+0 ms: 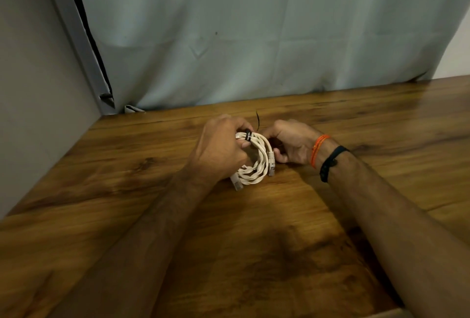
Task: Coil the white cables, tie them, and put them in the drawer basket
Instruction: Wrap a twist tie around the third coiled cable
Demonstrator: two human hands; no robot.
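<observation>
I am holding the coiled white cable [256,162] near the far edge of the surface [254,241], about midway between its left and right edges. My left hand [221,147] is gripping the coil's left side, fingers curled round the bundled strands. A black tie [248,136] is sitting wrapped round the top of the coil, its thin loose tail [257,120] sticking up between my hands. My right hand [287,143] is curled close against the coil's right side; its fingertips are hidden, so I cannot tell whether it is pinching the tie, the cable, or nothing.

I am judging the cable to be light, soft and springy, so the loops will want to fan open if I am letting go before the tie is snug. The best hold looks like the bundle just beside the tie, where all strands are gathered. The two plugs [271,163] are dangling free at the lower part and could snag on an edge.

For room, the surface toward me and to the right is lying open. A wall [38,88] is closing off the left edge and a pale curtain [254,37] is hanging along the far edge. I am not seeing the drawer basket anywhere in this view.
</observation>
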